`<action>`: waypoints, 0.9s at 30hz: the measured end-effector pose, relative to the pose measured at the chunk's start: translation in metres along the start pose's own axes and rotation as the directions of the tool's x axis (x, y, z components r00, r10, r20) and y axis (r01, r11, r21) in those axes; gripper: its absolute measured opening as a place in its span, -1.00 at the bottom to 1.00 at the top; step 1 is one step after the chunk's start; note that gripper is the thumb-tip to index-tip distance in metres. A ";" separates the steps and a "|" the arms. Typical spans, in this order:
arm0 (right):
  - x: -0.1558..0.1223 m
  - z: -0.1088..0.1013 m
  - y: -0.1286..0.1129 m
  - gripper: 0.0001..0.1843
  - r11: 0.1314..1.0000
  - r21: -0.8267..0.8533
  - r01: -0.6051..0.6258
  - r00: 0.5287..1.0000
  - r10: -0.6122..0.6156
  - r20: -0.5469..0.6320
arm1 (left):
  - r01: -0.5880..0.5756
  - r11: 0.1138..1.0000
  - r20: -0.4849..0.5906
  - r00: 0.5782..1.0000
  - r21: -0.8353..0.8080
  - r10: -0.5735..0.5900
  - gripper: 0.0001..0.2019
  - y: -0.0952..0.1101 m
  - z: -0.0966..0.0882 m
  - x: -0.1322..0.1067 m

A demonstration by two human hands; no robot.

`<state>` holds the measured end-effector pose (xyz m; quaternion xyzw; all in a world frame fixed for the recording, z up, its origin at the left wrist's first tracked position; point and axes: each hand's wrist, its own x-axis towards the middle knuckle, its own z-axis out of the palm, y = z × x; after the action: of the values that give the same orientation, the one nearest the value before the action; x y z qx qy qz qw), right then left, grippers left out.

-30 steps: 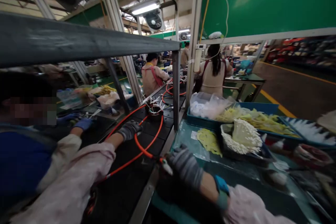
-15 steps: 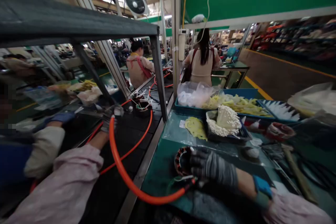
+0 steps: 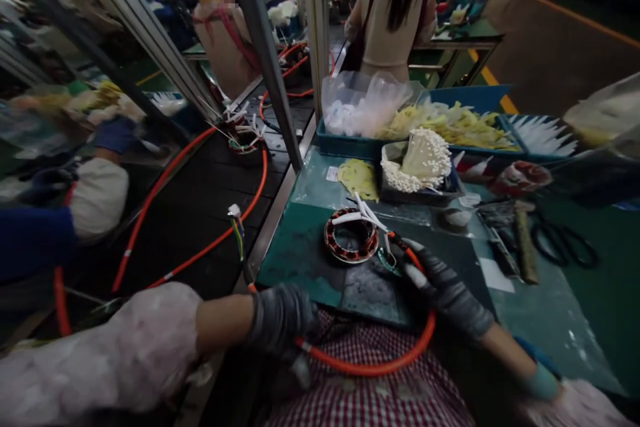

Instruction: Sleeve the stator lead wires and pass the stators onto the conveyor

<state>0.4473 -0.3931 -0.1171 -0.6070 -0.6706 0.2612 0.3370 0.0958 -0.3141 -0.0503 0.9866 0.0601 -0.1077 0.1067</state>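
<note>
My left hand (image 3: 280,317), in a grey glove, is closed around an orange cable (image 3: 370,365) that loops over my checked apron. At the other end of the loop my right hand (image 3: 445,287), also gloved, grips the same cable near its wired tip, right beside a round copper-wound stator (image 3: 351,243) lying on the dark mat (image 3: 320,267). White sleeved leads stick out of the stator toward my right hand.
A tray of white sticks (image 3: 420,163), blue bins of yellow parts (image 3: 450,123), a hammer (image 3: 524,243) and scissors (image 3: 565,247) sit on the green bench. The black conveyor (image 3: 200,213) at left carries more orange cables and another stator (image 3: 245,133). A co-worker's blue-gloved hand (image 3: 115,135) and other people are nearby.
My view dropped downward. My left hand pulled back from the conveyor to my lap, bringing the orange cable with it; my right hand shifted right of the stator, holding the cable end.
</note>
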 end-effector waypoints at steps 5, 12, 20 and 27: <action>0.026 -0.015 -0.023 -0.46 0.909 -0.369 0.194 0.973 -0.226 -0.045 | -0.028 0.983 -0.299 0.951 0.180 0.082 -0.62 -0.086 -0.040 0.033; 0.107 -0.003 -0.061 -0.61 0.653 -0.399 0.644 0.748 -0.429 0.506 | -0.028 0.997 -0.211 0.977 0.068 0.042 -0.70 -0.103 -0.018 0.052; 0.149 0.003 -0.051 -0.94 0.665 -0.035 0.746 0.543 -0.579 0.608 | -0.080 0.983 -0.261 0.958 0.164 0.121 -0.68 -0.082 -0.047 0.040; 0.074 -0.001 -0.007 -0.71 0.710 -0.210 0.673 0.723 -0.570 0.391 | 0.026 1.000 -0.243 0.970 0.007 -0.024 -0.74 -0.083 -0.047 0.055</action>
<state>0.4411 -0.3213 -0.1006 -0.3438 -0.9138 0.1003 0.1915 0.1468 -0.2182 -0.0346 0.9920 0.0847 0.0124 0.0924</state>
